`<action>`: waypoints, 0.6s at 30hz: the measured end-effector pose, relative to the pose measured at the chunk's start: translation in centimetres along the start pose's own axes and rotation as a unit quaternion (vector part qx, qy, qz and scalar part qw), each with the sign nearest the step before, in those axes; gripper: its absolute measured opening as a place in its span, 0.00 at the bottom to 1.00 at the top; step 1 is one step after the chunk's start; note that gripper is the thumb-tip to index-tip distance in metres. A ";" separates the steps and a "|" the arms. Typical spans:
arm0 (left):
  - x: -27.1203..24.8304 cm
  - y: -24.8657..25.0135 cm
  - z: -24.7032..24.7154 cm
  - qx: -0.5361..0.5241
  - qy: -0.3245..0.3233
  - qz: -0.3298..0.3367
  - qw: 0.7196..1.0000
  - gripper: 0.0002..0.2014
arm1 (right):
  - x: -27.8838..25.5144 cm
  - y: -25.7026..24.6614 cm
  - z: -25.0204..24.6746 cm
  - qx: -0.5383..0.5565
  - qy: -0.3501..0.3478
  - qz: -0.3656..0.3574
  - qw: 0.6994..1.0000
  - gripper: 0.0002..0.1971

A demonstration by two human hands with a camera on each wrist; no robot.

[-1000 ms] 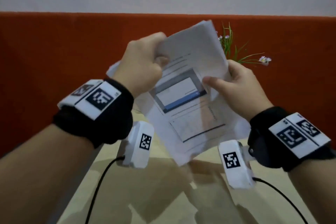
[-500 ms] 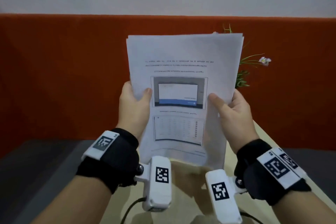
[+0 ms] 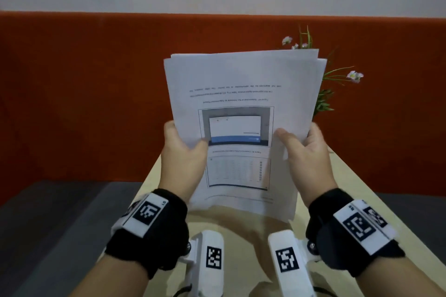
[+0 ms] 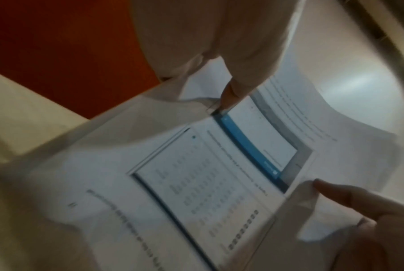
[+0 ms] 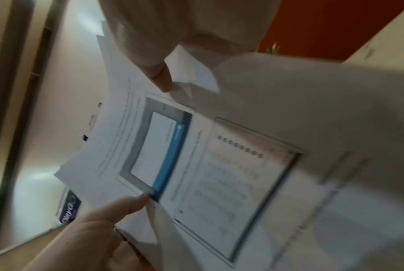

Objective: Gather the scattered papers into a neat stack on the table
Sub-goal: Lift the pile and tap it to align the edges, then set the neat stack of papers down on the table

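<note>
Several printed white sheets form one stack of papers [image 3: 241, 79], held upright over the beige table [image 3: 350, 188]; the top sheet shows upside-down text and a blue-barred screenshot. My left hand [image 3: 185, 149] grips the stack's left edge with its thumb on the front. My right hand [image 3: 299, 147] grips the right edge the same way. The sheets' top edges sit slightly uneven. In the left wrist view the papers [image 4: 196, 183] fill the frame, and the right wrist view shows the same papers [image 5: 219, 165]. I cannot tell whether the stack's lower edge touches the table.
A small plant [image 3: 337, 84] with pale flowers stands behind the papers at the table's far right. An orange-red panel [image 3: 96, 79] runs across the back. Dark grey floor [image 3: 60, 212] lies left of the narrow table.
A second ago the sheets were a tilted, bunched bundle held high. Now they stand upright and squared, and both hands have slid down to hold the side edges.
</note>
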State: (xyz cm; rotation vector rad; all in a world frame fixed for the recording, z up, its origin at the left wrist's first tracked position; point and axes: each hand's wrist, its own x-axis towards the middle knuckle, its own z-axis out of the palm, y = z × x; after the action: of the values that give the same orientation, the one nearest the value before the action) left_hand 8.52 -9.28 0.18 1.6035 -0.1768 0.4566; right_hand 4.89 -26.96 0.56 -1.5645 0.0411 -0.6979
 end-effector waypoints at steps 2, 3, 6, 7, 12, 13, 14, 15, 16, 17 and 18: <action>-0.2 -0.3 -0.2 0.002 0.009 -0.016 1.000 0.17 | -0.4 0.6 -0.3 -0.008 0.005 0.016 1.000 0.05; 0.0 -0.3 -0.3 0.001 0.022 -0.009 1.000 0.16 | -0.2 0.6 -0.4 -0.006 0.015 0.012 1.000 0.05; 0.4 -0.1 0.0 0.003 0.034 0.008 0.999 0.17 | 0.0 0.3 -0.6 0.022 0.032 0.002 0.999 0.08; 0.3 -0.2 0.3 0.008 0.025 0.001 1.000 0.17 | -0.1 0.3 -0.4 0.023 0.025 0.008 0.999 0.08; 0.5 0.3 0.9 0.031 0.024 -0.003 0.999 0.10 | -0.5 0.5 0.1 0.011 0.011 0.028 0.999 0.12; 0.6 0.5 0.8 0.025 0.029 0.007 0.999 0.11 | -0.4 0.3 0.0 0.015 0.022 0.022 0.999 0.11; 0.6 0.4 0.7 0.017 0.027 0.010 0.999 0.12 | -0.3 0.3 -0.1 0.019 0.031 0.020 0.999 0.10; 0.4 0.2 0.6 0.013 0.018 0.002 1.000 0.12 | -0.4 0.4 -0.2 0.017 0.033 0.022 0.999 0.09; 0.1 -0.1 0.6 0.013 0.006 -0.015 1.000 0.12 | -0.6 0.5 -0.1 0.012 0.027 0.029 0.999 0.08; -0.3 -0.6 0.6 0.016 -0.008 -0.037 0.999 0.11 | -0.9 0.7 -0.1 0.005 0.016 0.040 0.999 0.08; -0.6 -1.0 0.5 0.019 -0.015 -0.055 0.998 0.10 | -1.2 0.8 0.0 0.001 0.006 0.046 0.999 0.08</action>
State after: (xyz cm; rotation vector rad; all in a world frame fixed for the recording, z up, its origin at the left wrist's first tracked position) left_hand 8.42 -9.83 -1.02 1.6482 -0.1035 0.3526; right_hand 4.22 -26.60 -0.61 -1.5465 0.1210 -0.6356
